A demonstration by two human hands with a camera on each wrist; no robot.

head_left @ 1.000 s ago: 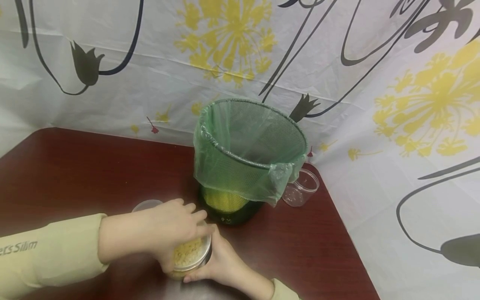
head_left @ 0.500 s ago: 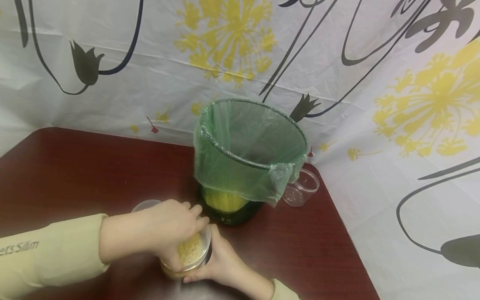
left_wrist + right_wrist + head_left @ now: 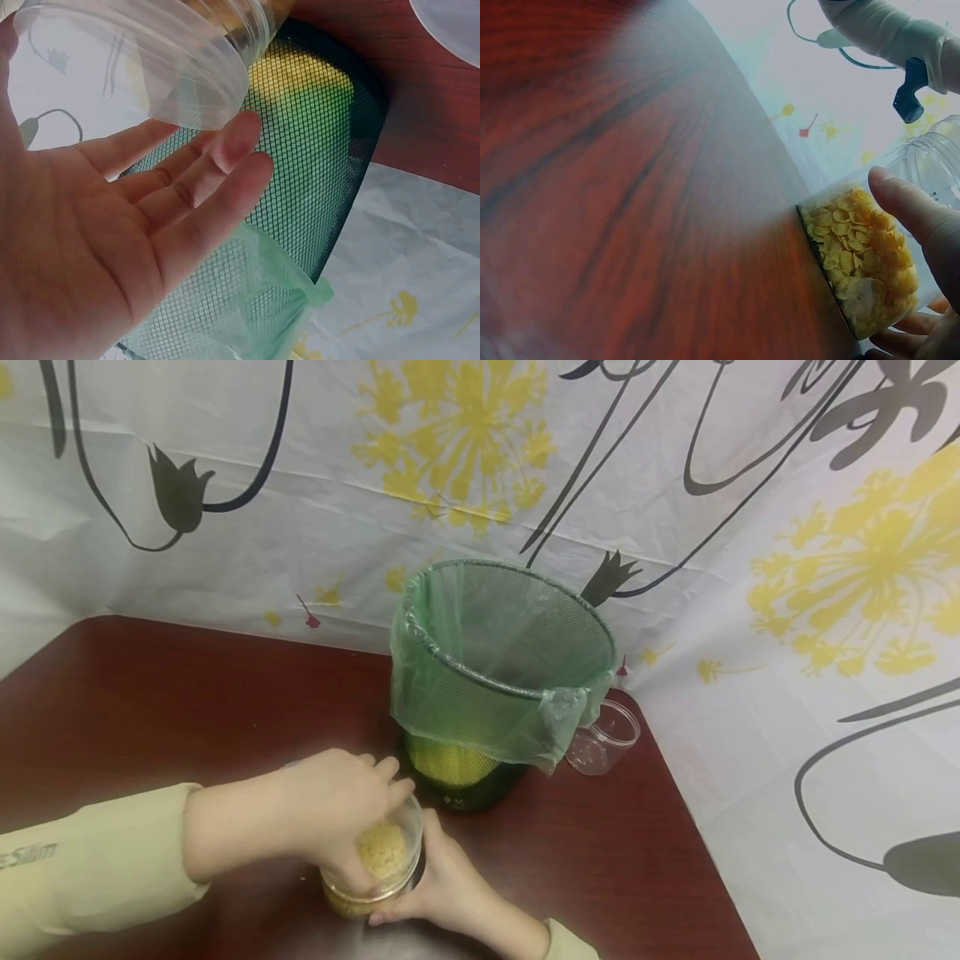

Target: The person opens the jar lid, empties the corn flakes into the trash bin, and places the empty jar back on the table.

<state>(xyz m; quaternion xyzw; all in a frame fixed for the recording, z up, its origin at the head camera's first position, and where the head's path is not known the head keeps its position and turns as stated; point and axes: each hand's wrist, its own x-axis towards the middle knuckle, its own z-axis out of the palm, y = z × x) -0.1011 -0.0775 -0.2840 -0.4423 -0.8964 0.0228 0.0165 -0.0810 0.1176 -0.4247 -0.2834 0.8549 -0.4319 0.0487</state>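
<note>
In the head view a clear jar [image 3: 351, 906] of pale yellow flakes stands on the table at lower centre. My right hand [image 3: 450, 881] grips its side, fingers and thumb round the wall. Thin curled flakes [image 3: 859, 262] fill its lower part in the right wrist view. My left hand [image 3: 330, 810] is over the jar's mouth. Close up in the left wrist view, it holds a translucent round lid [image 3: 195, 67] by the edge, thumb on one side and fingers on the other. The jar's threaded neck [image 3: 259, 22] shows just behind the lid.
A mesh bin [image 3: 450, 764] lined with a green bag [image 3: 480, 718] stands just beyond the hands. An open clear jar [image 3: 592, 756] lies behind its right side. Another pale round lid [image 3: 457, 26] lies on the red-brown table [image 3: 187, 710]. A flower-printed sheet [image 3: 285, 560] hangs behind.
My left hand has shifted slightly, and more of the flakes shows through the jar's mouth. The lid on the table is now almost hidden behind my left wrist. The right hand keeps its place.
</note>
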